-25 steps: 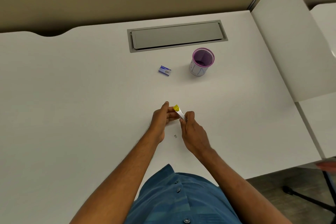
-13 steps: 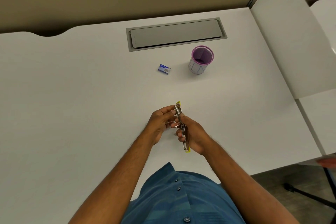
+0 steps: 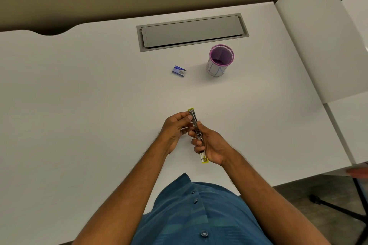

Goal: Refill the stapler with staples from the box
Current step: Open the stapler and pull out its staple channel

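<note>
Bare desk [image 3: 99, 105] around staple box [image 3: 179, 71]

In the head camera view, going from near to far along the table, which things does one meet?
Stapler, held in both hands → staple box → purple pen cup → grey cable hatch at the far edge.

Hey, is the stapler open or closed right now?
Open: the stapler is swung out long, yellow at both ends, held by the left hand and right hand.

I've got a teal-blue button-up shirt [image 3: 191, 219] on, faint darker stripes across it, small dark buttons down the front. Both forearms bare below the shirt, no watch or rings.
</note>
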A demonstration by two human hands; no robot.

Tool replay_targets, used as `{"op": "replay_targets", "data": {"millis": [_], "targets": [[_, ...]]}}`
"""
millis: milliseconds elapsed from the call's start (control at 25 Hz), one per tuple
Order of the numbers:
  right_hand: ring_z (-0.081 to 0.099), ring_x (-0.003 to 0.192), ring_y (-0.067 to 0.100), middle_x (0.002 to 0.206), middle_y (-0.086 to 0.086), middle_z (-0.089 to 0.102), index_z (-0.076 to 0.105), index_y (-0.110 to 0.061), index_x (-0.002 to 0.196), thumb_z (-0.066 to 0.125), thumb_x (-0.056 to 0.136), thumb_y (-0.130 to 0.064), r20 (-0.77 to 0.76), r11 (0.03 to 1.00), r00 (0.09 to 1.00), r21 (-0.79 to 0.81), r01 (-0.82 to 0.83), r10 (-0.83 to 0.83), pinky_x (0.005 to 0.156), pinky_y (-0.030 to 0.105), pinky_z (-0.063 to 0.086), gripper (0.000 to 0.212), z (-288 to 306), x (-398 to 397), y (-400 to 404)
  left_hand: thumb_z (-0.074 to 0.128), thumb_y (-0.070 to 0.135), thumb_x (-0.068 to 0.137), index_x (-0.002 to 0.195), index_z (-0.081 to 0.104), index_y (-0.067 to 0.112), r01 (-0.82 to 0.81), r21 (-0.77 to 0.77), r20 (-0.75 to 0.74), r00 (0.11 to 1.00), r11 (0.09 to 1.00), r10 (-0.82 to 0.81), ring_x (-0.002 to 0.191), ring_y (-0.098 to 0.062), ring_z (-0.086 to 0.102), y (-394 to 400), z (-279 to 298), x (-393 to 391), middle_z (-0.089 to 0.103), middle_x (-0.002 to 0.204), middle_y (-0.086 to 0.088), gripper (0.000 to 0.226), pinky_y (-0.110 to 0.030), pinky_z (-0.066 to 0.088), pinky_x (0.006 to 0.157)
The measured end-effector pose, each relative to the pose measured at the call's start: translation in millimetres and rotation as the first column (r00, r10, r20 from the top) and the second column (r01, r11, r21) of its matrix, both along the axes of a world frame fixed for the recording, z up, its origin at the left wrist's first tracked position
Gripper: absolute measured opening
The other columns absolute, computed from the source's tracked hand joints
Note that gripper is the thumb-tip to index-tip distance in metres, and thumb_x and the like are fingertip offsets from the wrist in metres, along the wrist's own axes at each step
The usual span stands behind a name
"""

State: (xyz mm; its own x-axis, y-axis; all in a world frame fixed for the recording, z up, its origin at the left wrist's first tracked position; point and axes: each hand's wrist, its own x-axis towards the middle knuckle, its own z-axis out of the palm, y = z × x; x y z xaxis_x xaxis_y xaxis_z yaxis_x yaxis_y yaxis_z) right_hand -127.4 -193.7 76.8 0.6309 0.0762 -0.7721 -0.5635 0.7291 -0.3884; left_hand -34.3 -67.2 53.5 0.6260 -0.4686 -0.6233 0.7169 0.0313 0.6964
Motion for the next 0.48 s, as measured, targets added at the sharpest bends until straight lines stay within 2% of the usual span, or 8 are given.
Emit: {"op": "replay_targets", "data": {"millis": [160, 360, 480], "targets": [[0.044, 0.052, 0.007, 0.102, 0.007, 0.072, 0.064, -0.011, 0.122, 0.056, 0.099, -0.044, -0.014, 0.999, 1.000, -0.037, 0.004, -0.004, 0.041, 0.017, 0.037, 0.041, -1.7, -0.1, -3.5, 0.066, 0.012, 0.094, 0.108, 0.073, 0.011, 0.006, -0.005, 0.013, 1.000, 1.000, -0.006, 0.085, -0.022, 0.068, -1.7, -0.3, 1.4, 0.077, 0.095, -0.009, 0.016, -0.037, 0.057, 0.085], [0.041, 0.052, 0.006, 0.119, 0.008, 0.073, 0.066, -0.016, 0.129, 0.056, 0.099, -0.046, -0.023, 0.989, 0.999, -0.145, -0.029, 0.026, 0.042, 0.017, 0.034, 0.044, -0.7, 1.3, -5.7, 0.065, 0.009, 0.095, 0.113, 0.069, -0.001, 0.005, 0.009, 0.027, 1.000, 1.000, -0.005, 0.096, -0.036, 0.063, -3.9, -4.7, 1.7, 0.071, 0.102, -0.023, 0.022, -0.059, 0.051, 0.098], [0.044, 0.052, 0.007, 0.119, 0.009, 0.073, 0.066, -0.019, 0.127, 0.052, 0.101, -0.048, -0.042, 0.974, 0.998, -0.217, -0.058, 0.050, 0.042, 0.018, 0.036, 0.041, 2.7, 2.6, -3.9, 0.066, 0.012, 0.095, 0.112, 0.070, 0.002, 0.011, 0.024, 0.037, 0.999, 1.000, -0.012, 0.099, -0.033, 0.066, -4.8, -2.6, 1.1, 0.073, 0.105, -0.019, 0.021, -0.053, 0.053, 0.097]]}}
